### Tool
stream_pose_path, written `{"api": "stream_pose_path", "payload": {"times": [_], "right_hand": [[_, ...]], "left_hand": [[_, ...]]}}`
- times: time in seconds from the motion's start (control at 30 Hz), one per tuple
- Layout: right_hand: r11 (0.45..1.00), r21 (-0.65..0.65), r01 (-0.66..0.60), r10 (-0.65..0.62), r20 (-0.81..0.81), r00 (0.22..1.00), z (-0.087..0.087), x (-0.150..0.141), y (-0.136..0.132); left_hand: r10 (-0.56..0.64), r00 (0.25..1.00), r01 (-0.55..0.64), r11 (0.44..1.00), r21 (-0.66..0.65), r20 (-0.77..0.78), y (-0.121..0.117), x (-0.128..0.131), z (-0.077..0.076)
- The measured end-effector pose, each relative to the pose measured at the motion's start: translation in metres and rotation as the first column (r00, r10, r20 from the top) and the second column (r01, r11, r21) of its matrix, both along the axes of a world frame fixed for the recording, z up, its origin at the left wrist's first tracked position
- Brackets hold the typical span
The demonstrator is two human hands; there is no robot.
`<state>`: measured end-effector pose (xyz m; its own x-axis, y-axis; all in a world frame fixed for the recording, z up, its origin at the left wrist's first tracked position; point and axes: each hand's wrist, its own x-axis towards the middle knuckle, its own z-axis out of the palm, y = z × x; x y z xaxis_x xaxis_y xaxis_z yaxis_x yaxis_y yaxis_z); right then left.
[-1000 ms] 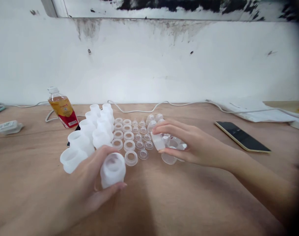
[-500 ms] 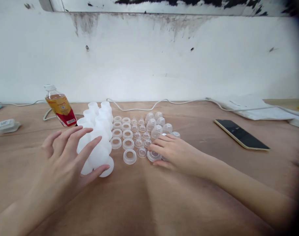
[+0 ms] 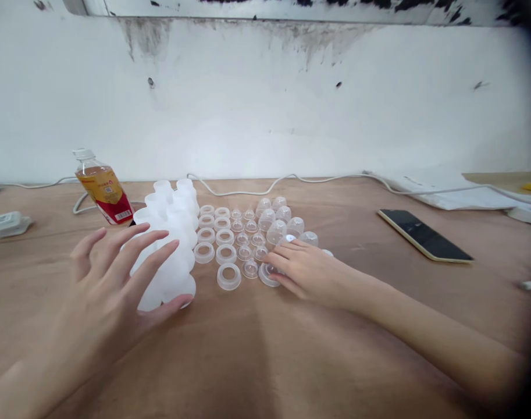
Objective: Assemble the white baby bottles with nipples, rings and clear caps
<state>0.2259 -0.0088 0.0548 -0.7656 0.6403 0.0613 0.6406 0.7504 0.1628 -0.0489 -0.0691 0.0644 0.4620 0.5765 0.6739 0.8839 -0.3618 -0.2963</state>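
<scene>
My left hand (image 3: pixel 112 285) is held with fingers spread beside a cluster of frosted white baby bottles (image 3: pixel 173 233). Its thumb tip overlaps the nearest bottle; whether they touch, I cannot tell. My right hand (image 3: pixel 302 267) is low on the right, its fingers and thumb closed about the right side of a clear screw ring (image 3: pixel 267 276) that appears to have a nipple in it. Several loose screw rings (image 3: pixel 228 277) and clear silicone nipples (image 3: pixel 250 269) stand in rows between the hands. Behind my right hand are clear domed caps (image 3: pixel 277 231), partly hidden by it.
A drink bottle (image 3: pixel 103 189) leans at the back left, near a white plastic case (image 3: pixel 7 223). A phone (image 3: pixel 424 235) lies on the right. A white cable (image 3: pixel 265 193) runs along the wall, by a white bag (image 3: pixel 448 189).
The view has shifted slightly. My right hand's thumb has drawn in closer to its fingers at the ring. My left hand stays spread beside the bottles.
</scene>
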Motion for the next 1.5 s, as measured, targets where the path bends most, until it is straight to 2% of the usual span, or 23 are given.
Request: {"api": "stream_pose_path", "payload": {"times": [0.07,0.13,0.17,0.23,0.27,0.37,0.5,0.53,0.6,0.67,0.73,0.83,0.93,1.13,1.37,1.5], "right_hand": [[1.000,0.009,0.012,-0.011,-0.035,0.999,0.006,0.000,-0.003],[1.000,-0.012,0.013,-0.014,-0.115,0.993,0.015,-0.002,-0.009],[0.999,-0.033,0.000,-0.006,-0.169,0.986,0.019,-0.005,-0.012],[0.995,-0.082,-0.049,0.024,-0.274,0.961,0.024,-0.012,-0.019],[0.992,-0.102,-0.076,0.040,-0.318,0.947,0.025,-0.016,-0.023],[0.986,-0.115,-0.121,0.059,-0.433,0.900,0.020,-0.025,-0.029],[0.988,-0.106,-0.109,0.031,-0.561,0.827,0.012,-0.025,-0.025],[0.984,-0.141,-0.104,0.003,-0.580,0.815,0.012,-0.023,-0.022],[0.968,-0.235,-0.094,-0.071,-0.610,0.789,0.016,-0.018,-0.016],[0.953,-0.297,-0.060,-0.141,-0.608,0.781,0.021,-0.011,-0.008],[0.956,-0.293,0.027,-0.183,-0.520,0.834,0.024,-0.005,-0.001],[0.983,-0.149,0.110,-0.146,-0.254,0.956,0.020,-0.001,0.006],[0.998,-0.027,0.061,-0.063,-0.060,0.996,0.006,-0.004,0.008],[0.994,0.093,0.049,-0.053,0.043,0.998,-0.014,-0.009,0.009],[0.989,0.138,0.056,-0.052,-0.031,0.998,-0.011,-0.015,0.005],[0.991,0.120,0.056,-0.047,-0.078,0.996,-0.013,-0.023,0.003]], "left_hand": [[-0.037,0.997,0.038,0.999,-0.015,0.063,-0.009,0.007,0.004],[-0.143,0.980,0.153,0.986,-0.067,0.140,-0.015,0.021,0.006],[-0.205,0.964,0.227,0.967,-0.116,0.172,-0.016,0.029,0.006],[-0.225,0.959,0.266,0.922,-0.282,0.171,-0.013,0.048,0.003],[-0.252,0.946,0.307,0.900,-0.310,0.204,-0.010,0.057,0.000],[-0.246,0.906,0.380,0.832,-0.405,0.344,0.005,0.078,-0.010],[-0.161,0.870,0.419,0.740,-0.526,0.466,0.015,0.085,-0.014],[-0.157,0.866,0.426,0.727,-0.538,0.474,0.014,0.084,-0.013],[-0.158,0.871,0.418,0.736,-0.533,0.465,0.012,0.079,-0.011],[-0.151,0.896,0.368,0.779,-0.508,0.418,0.010,0.074,-0.007],[-0.145,0.930,0.298,0.837,-0.460,0.338,0.010,0.070,-0.003],[-0.127,0.987,0.153,0.918,-0.366,0.094,0.012,0.067,0.003],[-0.069,0.984,0.019,0.959,-0.284,-0.165,0.014,0.068,0.006],[-0.078,0.910,-0.031,0.967,-0.254,-0.406,0.014,0.070,0.004],[-0.124,0.813,-0.112,0.926,-0.361,-0.570,0.015,0.076,0.009],[-0.145,0.803,-0.102,0.922,-0.373,-0.578,0.018,0.078,0.006]]}}
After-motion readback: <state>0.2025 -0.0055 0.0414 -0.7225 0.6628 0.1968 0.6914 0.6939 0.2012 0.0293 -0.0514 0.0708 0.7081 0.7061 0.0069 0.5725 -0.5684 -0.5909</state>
